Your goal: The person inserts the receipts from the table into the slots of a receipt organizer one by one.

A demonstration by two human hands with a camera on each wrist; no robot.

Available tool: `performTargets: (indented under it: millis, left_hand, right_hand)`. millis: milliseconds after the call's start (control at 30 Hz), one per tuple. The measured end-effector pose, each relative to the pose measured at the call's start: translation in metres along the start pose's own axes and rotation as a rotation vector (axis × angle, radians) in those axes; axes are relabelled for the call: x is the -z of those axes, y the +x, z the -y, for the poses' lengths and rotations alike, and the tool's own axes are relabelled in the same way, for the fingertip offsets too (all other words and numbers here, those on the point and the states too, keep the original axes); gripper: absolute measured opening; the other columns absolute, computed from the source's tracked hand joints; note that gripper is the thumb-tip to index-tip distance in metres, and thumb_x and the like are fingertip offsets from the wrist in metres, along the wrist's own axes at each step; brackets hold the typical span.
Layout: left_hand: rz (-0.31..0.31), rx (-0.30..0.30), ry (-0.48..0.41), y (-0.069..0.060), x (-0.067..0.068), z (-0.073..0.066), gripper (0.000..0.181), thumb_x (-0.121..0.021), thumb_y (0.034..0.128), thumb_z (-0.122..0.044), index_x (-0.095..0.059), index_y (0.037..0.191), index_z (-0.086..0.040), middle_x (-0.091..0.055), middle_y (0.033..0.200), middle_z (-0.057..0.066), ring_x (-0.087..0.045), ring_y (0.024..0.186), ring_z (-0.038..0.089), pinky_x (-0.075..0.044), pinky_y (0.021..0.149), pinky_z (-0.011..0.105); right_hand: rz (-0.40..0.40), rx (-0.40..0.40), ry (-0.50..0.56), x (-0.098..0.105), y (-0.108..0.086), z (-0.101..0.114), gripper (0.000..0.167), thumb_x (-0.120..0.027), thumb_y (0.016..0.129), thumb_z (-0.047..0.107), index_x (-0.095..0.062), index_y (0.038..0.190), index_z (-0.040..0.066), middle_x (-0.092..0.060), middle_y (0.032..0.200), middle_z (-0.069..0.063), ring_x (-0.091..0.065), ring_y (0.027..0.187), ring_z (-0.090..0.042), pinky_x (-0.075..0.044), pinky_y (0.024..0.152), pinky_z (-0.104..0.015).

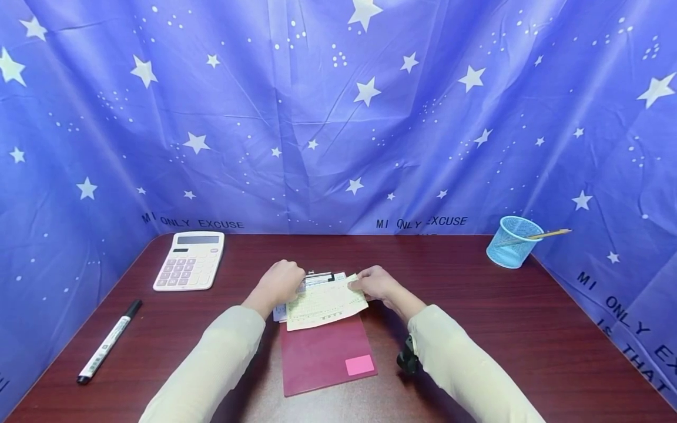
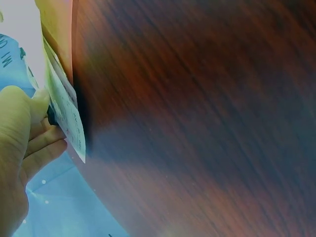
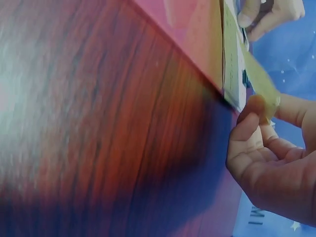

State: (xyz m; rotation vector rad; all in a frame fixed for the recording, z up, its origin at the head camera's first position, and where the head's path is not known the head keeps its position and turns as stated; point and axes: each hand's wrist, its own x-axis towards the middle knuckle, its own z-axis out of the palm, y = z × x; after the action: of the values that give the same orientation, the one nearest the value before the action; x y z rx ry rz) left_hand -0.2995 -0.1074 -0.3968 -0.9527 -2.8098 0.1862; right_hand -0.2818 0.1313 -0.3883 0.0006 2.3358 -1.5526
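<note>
A maroon clipboard (image 1: 322, 358) lies on the table, a metal clip with black ends (image 1: 319, 277) at its top. A pale yellow printed slip (image 1: 322, 305) lies over whitish papers (image 1: 280, 312) on its upper half. At the slips' upper left, beside the clip, my left hand (image 1: 281, 283) pinches the paper edges; in the left wrist view its thumb (image 2: 39, 104) lies against them, fingers behind. My right hand (image 1: 378, 284) pinches the yellow slip's upper right corner, which lifts off the papers beneath in the right wrist view. How the clip bears on the slip is unclear.
On the clipboard's lower right is a pink sticky note (image 1: 359, 365). A white calculator (image 1: 190, 261) and a black-capped marker (image 1: 109, 342) lie to the left. A blue mesh cup (image 1: 510, 244) holding a pencil (image 1: 555, 232) stands at the back right, before a starry curtain (image 1: 338, 117).
</note>
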Motion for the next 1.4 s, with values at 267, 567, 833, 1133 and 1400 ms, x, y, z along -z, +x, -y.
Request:
performTargets:
  millis: [267,567,833,1133,1400]
  left_hand:
    - [-0.019,-0.017,-0.001,0.000,0.000,0.001,0.033,-0.079,0.0838,-0.012,-0.055,0.063,-0.013,-0.056,0.062,0.001,-0.062,0.064,0.025,-0.058,0.070,0.042]
    - [-0.013,-0.011,0.003,0.000,0.001,0.001,0.025,-0.079,0.0876,-0.016,-0.064,0.069,-0.009,-0.061,0.065,0.004,-0.065,0.067,0.026,-0.058,0.071,0.041]
    - [-0.044,-0.034,-0.016,-0.002,0.001,0.003,0.028,-0.078,0.0860,-0.011,-0.060,0.064,-0.010,-0.060,0.063,0.004,-0.063,0.065,0.027,-0.057,0.069,0.042]
    - [-0.072,-0.058,-0.038,0.000,0.001,0.004,0.033,-0.077,0.0843,-0.006,-0.055,0.060,-0.012,-0.060,0.062,0.004,-0.064,0.065,0.028,-0.057,0.069,0.043]
    - [-0.069,-0.073,-0.034,0.000,0.003,0.003,0.036,-0.076,0.0860,-0.007,-0.053,0.059,-0.013,-0.057,0.059,0.002,-0.063,0.062,0.026,-0.057,0.068,0.043]
  right_hand:
    - [-0.102,-0.028,-0.022,-0.022,-0.001,0.009,0.008,-0.068,0.091,0.000,-0.064,0.088,-0.005,-0.061,0.078,-0.004,-0.059,0.065,-0.010,-0.061,0.068,-0.031]
    - [-0.222,-0.064,-0.064,-0.038,0.004,0.010,0.011,-0.073,0.088,0.000,-0.066,0.079,-0.003,-0.061,0.076,-0.006,-0.057,0.053,-0.007,-0.057,0.053,-0.025]
    - [-0.299,-0.086,-0.148,-0.041,0.011,0.006,0.012,-0.078,0.085,0.006,-0.069,0.081,-0.001,-0.054,0.068,-0.003,-0.046,0.043,-0.006,-0.044,0.041,-0.018]
    - [-0.316,-0.090,-0.220,-0.037,0.014,0.004,0.022,-0.080,0.085,0.014,-0.065,0.072,0.006,-0.049,0.054,0.001,-0.044,0.036,-0.006,-0.041,0.038,-0.018]
    - [-0.319,-0.111,-0.209,-0.037,0.015,0.005,0.032,-0.084,0.083,0.019,-0.059,0.068,0.007,-0.057,0.065,-0.005,-0.049,0.035,-0.006,-0.044,0.037,-0.018]
